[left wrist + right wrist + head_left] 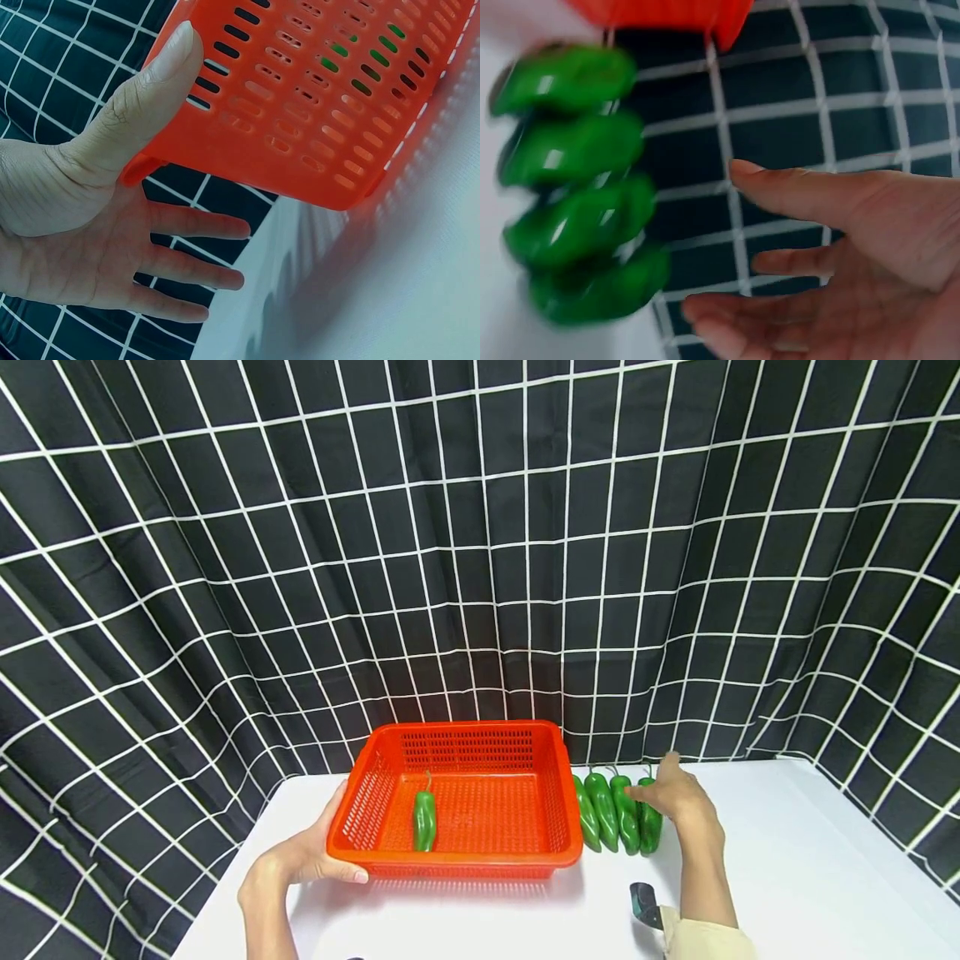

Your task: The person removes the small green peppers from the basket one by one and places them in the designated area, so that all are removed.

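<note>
On the white table stands a red plastic basket (457, 859) with slotted walls. A single green chili pepper (424, 821) lies in its left half, stem toward the back. My left hand (298, 853) is at the basket's left front corner. In the left wrist view its thumb (150, 86) lies along the basket wall, while three fingers extend straight past the corner; the index finger is hidden. Several green peppers (602, 806) lie side by side, right of the basket. Over the rightmost ones hovers my right hand (677, 793), fingers loosely bent, holding nothing in the right wrist view.
A black curtain with a white grid (465, 568) hangs behind the table and along both sides. The white tabletop (787, 860) extends right of the peppers and in front of the basket. A dark strap-like piece (645, 903) shows beside the right sleeve.
</note>
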The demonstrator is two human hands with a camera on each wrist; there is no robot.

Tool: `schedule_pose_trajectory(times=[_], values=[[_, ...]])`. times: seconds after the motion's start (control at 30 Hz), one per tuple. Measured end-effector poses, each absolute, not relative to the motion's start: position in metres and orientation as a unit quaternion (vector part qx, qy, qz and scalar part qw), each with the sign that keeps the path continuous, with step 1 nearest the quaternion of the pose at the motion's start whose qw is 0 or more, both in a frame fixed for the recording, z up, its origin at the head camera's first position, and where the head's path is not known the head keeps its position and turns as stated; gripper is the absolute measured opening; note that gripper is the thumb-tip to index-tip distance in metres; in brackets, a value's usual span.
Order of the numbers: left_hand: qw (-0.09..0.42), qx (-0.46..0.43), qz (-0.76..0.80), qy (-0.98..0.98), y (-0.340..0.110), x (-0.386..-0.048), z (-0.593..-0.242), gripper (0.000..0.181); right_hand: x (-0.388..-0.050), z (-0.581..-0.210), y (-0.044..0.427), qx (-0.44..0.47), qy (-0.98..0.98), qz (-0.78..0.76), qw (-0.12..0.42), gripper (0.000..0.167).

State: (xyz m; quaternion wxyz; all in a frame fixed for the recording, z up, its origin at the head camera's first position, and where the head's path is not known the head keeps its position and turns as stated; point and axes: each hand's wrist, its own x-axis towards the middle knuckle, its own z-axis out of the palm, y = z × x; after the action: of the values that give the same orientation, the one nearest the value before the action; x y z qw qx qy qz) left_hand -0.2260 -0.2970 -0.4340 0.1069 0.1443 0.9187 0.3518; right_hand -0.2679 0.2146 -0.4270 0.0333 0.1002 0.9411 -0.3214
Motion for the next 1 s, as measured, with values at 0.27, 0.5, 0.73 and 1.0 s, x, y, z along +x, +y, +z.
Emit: schedule_pose_trajectory(times=[0.27, 0.5, 0.73, 1.0], values=[[0.109, 0.140, 0.350, 0.920, -0.297, -0.226, -0.433, 0.147, -0.266, -0.400, 0.136, 0.003, 0.943, -0.314, -0.112, 0.060], [0.112, 0.138, 0.345, 0.922, -0.295, -0.227, -0.433, 0.146, -0.261, -0.403, 0.079, -0.085, 0.940, -0.289, -0.162, 0.052], [0.113, 0.137, 0.342, 0.923, -0.296, -0.226, -0.433, 0.146, -0.255, -0.415, 0.037, -0.170, 0.934, -0.295, -0.106, 0.054], [0.116, 0.135, 0.347, 0.921, -0.297, -0.227, -0.433, 0.148, -0.256, -0.436, 0.002, -0.225, 0.935, -0.273, -0.026, 0.053]])
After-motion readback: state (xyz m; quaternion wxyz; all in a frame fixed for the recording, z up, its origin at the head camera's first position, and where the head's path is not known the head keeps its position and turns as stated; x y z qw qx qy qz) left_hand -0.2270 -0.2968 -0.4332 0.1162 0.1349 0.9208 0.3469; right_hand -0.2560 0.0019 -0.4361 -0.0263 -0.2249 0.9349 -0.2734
